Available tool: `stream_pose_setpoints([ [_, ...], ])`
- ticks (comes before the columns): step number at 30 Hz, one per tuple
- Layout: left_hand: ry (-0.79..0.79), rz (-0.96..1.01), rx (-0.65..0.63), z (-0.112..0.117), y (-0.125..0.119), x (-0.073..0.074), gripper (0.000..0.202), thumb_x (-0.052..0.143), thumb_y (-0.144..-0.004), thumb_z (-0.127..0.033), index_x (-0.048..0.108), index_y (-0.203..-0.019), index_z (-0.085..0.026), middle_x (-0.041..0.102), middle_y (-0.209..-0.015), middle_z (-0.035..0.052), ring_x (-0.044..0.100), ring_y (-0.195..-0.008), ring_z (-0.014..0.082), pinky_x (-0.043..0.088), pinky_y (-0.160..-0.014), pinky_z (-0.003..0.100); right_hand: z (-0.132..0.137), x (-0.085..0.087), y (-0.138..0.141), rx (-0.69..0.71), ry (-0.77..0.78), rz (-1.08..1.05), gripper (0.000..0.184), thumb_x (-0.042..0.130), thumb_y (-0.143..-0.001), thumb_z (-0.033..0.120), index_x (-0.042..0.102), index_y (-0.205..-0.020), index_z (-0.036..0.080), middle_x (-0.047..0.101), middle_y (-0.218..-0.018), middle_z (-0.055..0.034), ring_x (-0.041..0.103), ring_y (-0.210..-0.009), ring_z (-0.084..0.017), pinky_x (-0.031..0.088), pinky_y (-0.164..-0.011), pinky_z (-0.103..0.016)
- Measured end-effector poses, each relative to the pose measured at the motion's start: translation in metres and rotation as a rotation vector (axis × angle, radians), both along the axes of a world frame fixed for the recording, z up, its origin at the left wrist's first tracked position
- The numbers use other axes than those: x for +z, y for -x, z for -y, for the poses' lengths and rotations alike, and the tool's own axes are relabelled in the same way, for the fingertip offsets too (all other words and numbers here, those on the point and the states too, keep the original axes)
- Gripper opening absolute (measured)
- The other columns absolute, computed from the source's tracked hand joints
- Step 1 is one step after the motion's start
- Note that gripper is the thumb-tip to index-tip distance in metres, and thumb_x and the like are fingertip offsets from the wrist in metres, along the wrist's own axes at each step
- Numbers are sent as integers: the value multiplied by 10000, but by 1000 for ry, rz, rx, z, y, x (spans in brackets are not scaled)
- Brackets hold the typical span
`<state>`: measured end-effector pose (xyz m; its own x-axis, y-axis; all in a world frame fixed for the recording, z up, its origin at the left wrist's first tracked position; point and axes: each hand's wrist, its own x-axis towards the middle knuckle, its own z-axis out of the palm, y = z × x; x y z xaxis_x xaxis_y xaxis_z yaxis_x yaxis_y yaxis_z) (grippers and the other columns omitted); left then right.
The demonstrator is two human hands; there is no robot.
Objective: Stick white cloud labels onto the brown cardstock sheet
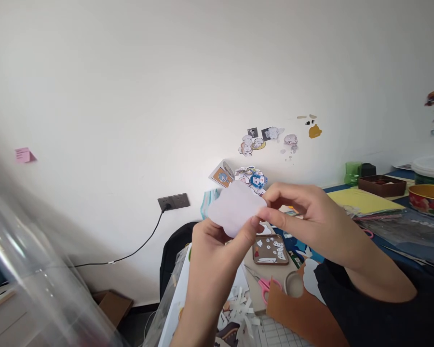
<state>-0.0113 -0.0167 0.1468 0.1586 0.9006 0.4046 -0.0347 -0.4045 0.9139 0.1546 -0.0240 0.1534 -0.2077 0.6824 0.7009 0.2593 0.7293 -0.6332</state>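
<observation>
Between both hands, raised above the table, is a white paper cutout (235,207) with a wavy, cloud-like outline. My left hand (217,246) pinches its lower edge, with the thumb lying on the near face. At the right edge, my right hand (296,207) grips the cutout between thumb and fingertips. The fingers behind the paper are partly hidden. Below the hands lie a small brown tray (270,261) with little white cut pieces, pink-handled scissors (264,287) and a roll of tape (294,283).
Brown paper (300,313) and white paper scraps (244,301) cover the near table. To the right are yellow sheets (365,200), a dark brown box (381,186) and a round tin (428,200). Clear plastic (39,270) hangs at left; a cable runs to a wall socket (173,201).
</observation>
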Motion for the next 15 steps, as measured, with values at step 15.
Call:
stream_pose_setpoints([
  [15, -49, 11, -9, -1, 0, 0, 112, 742, -726, -284, 739, -692, -178, 613, -528, -21, 527, -513, 81, 457, -520, 170, 2, 0, 0, 19, -15, -9, 319, 450, -950, 340, 522, -671, 204, 501, -643, 19, 479, -620, -111, 414, -575, -235],
])
